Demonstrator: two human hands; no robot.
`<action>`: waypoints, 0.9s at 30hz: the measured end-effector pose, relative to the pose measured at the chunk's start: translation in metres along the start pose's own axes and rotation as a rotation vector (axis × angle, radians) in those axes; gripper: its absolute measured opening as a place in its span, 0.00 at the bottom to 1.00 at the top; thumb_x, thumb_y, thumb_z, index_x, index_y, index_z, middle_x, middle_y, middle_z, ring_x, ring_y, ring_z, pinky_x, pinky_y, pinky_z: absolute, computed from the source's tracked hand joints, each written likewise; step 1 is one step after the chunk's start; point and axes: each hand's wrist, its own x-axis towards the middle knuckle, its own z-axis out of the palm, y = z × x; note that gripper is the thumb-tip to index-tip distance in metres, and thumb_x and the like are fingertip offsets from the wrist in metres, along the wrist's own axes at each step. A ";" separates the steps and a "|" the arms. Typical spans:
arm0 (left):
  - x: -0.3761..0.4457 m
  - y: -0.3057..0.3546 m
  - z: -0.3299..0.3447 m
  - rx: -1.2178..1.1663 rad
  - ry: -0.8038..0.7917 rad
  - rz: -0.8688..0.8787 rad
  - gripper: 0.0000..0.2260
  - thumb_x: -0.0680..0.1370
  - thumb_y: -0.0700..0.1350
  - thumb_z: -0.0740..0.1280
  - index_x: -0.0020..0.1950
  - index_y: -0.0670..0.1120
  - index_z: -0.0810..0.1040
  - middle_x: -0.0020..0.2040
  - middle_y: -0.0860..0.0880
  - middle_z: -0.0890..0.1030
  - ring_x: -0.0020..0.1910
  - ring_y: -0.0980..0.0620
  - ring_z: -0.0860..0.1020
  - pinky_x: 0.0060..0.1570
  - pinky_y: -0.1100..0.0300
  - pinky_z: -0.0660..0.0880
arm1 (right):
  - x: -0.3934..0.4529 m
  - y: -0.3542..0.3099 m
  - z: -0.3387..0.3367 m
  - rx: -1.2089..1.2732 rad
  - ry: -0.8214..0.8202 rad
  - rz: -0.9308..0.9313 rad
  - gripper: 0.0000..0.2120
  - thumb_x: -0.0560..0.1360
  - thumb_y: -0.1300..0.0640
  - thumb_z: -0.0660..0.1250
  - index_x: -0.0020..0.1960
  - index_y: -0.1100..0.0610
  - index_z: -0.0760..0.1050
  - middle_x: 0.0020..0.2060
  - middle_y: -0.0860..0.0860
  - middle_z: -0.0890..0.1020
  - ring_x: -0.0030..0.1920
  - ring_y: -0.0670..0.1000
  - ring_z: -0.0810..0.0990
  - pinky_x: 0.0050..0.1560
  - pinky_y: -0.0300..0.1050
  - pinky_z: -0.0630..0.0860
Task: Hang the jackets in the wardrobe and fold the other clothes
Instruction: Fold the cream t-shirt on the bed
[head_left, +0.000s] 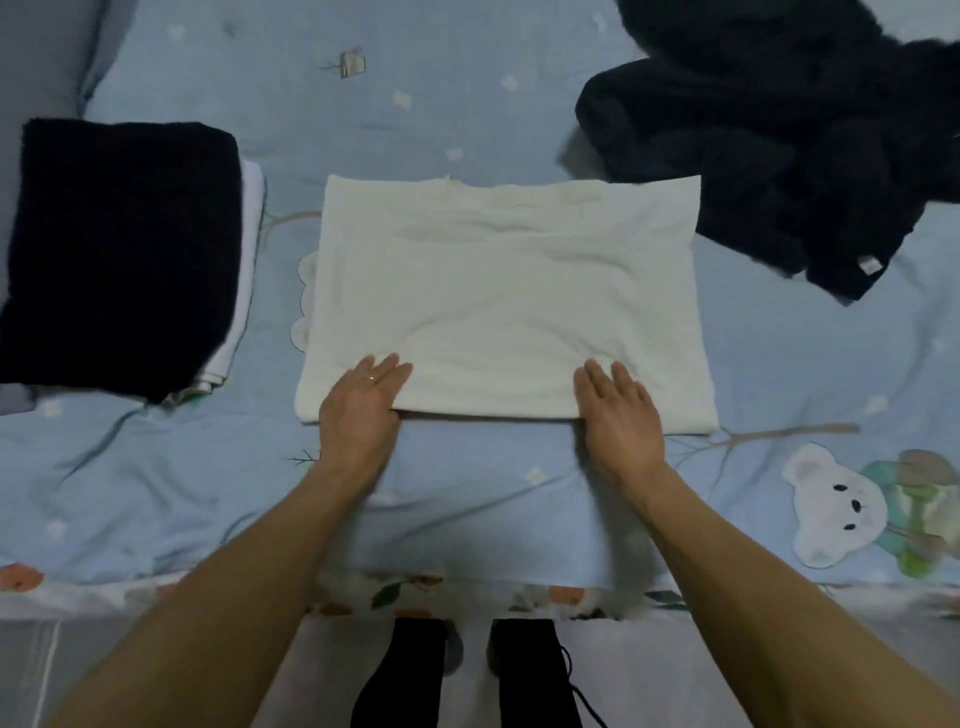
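Smooth matt white cloth garment (506, 301); fuzzy dark fleece pile (779, 130).

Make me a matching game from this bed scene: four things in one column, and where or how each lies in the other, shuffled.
Things:
1. white garment
2. folded dark garment
3. crumpled dark clothing
4. bear print

Places or states:
A. heaped, top right
B. on the bedspread, lower right
C. flat in the middle, under both hands
D. stacked at the left

Pairs: 1-C, 2-D, 3-A, 4-B
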 end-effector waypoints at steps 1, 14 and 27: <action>-0.005 0.006 -0.013 0.002 -0.022 -0.006 0.30 0.69 0.26 0.65 0.69 0.45 0.77 0.70 0.44 0.75 0.71 0.41 0.70 0.68 0.49 0.67 | -0.006 0.006 -0.011 0.027 -0.003 0.001 0.24 0.79 0.65 0.52 0.74 0.59 0.62 0.74 0.56 0.66 0.73 0.59 0.64 0.63 0.50 0.66; -0.141 0.093 -0.238 0.152 0.048 -0.222 0.12 0.71 0.36 0.64 0.43 0.52 0.81 0.37 0.46 0.79 0.42 0.41 0.79 0.34 0.58 0.64 | -0.192 -0.014 -0.210 0.118 0.157 0.112 0.06 0.73 0.65 0.62 0.45 0.59 0.77 0.45 0.58 0.81 0.45 0.61 0.80 0.38 0.44 0.67; -0.225 0.097 -0.290 0.245 -0.173 -0.217 0.09 0.73 0.39 0.63 0.48 0.46 0.82 0.45 0.45 0.78 0.42 0.44 0.74 0.39 0.55 0.68 | -0.304 -0.041 -0.222 0.114 0.068 0.114 0.03 0.73 0.64 0.58 0.45 0.58 0.67 0.49 0.58 0.78 0.45 0.60 0.77 0.42 0.46 0.67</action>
